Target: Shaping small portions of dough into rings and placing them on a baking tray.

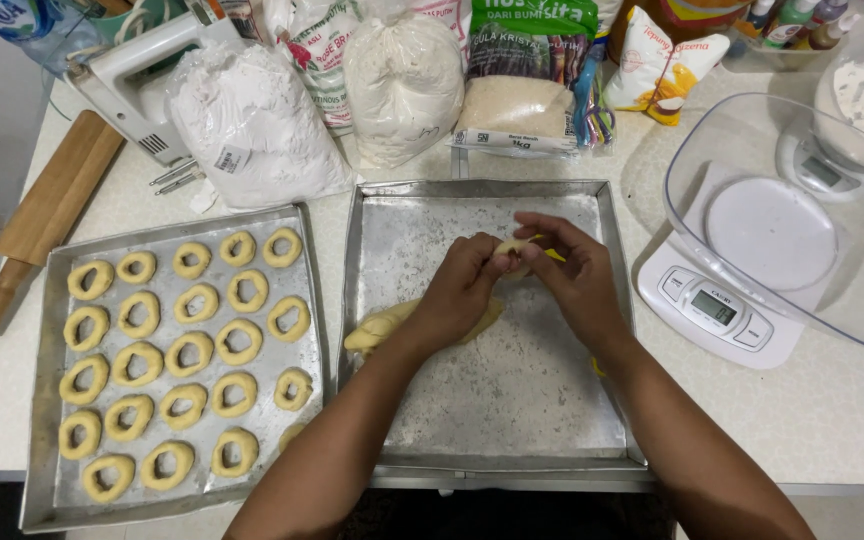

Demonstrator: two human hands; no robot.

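Both hands, left hand (467, 285) and right hand (572, 275), pinch a small dough piece (512, 247) between fingertips above the floured tray (512, 400) (dough lump (382, 325) near-left), apparently shaping it like the rings (182, 365) on the left tray (42, 400).

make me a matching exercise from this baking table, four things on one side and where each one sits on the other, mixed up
Things:
1. rolling pin
2. dough rings
3. small dough piece
4. clear bowl

Places:
A. on the kitchen scale
B. pinched between the left hand and right hand
C. far left edge of the table
D. in rows on the left tray

Pairs: 1-C, 2-D, 3-B, 4-A
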